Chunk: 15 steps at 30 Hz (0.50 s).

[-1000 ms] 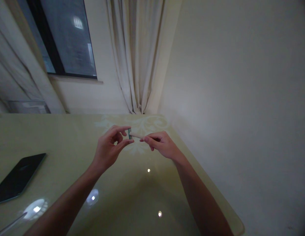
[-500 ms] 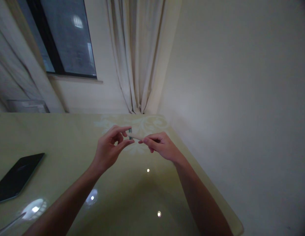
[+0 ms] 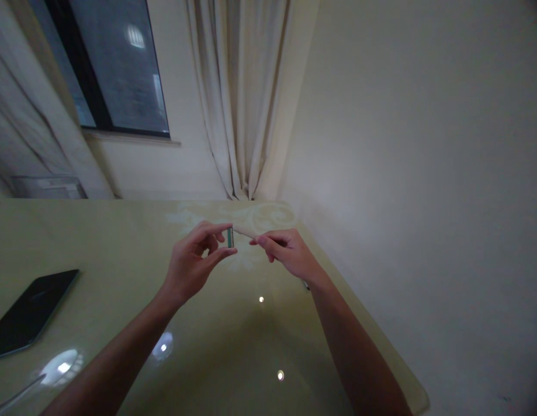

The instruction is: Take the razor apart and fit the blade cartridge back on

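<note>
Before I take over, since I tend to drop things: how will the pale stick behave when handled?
The stick is probably stiff, jutting straight from the right hand without sagging. It's likely light: slim and held in a fingertip pinch. Laid on the glossy table, it might slide easily.

Matt wood-like stick [image 3: 245, 232], smooth glossy tabletop [image 3: 225, 329], cloth curtain [image 3: 242, 104], matt wall [image 3: 402, 173], glass window pane [image 3: 121, 81]

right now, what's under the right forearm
Tabletop, and a sliver of a partly dark object peeking out. The right forearm hides the rest, so I can't tell what it is.
</note>
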Motion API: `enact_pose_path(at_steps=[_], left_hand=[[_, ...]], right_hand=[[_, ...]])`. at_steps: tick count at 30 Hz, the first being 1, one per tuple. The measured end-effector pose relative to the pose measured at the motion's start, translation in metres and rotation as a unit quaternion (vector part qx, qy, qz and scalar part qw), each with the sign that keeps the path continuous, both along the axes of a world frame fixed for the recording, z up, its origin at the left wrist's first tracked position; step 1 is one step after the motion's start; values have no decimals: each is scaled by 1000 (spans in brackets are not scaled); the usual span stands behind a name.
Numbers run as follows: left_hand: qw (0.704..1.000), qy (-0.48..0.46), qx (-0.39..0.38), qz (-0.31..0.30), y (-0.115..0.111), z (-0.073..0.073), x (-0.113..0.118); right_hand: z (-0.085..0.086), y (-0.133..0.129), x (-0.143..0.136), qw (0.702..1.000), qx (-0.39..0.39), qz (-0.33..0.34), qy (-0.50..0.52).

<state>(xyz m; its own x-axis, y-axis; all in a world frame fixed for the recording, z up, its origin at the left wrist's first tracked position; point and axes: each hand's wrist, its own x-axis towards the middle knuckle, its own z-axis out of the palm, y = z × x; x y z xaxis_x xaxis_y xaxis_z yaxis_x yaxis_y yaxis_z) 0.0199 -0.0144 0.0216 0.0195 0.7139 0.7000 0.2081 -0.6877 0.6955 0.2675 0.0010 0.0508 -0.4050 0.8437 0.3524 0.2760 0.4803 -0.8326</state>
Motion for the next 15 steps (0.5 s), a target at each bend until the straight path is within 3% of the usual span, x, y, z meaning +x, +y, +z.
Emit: enact_pose_path(at_steps=[11, 15], left_hand=[[1000, -2, 6, -21, 0, -3, 0], [1000, -4, 9, -24, 0, -2, -1]], right_hand=[[2, -2, 0, 999, -11, 32, -6], [3, -2, 1, 1000, 6, 2, -5]])
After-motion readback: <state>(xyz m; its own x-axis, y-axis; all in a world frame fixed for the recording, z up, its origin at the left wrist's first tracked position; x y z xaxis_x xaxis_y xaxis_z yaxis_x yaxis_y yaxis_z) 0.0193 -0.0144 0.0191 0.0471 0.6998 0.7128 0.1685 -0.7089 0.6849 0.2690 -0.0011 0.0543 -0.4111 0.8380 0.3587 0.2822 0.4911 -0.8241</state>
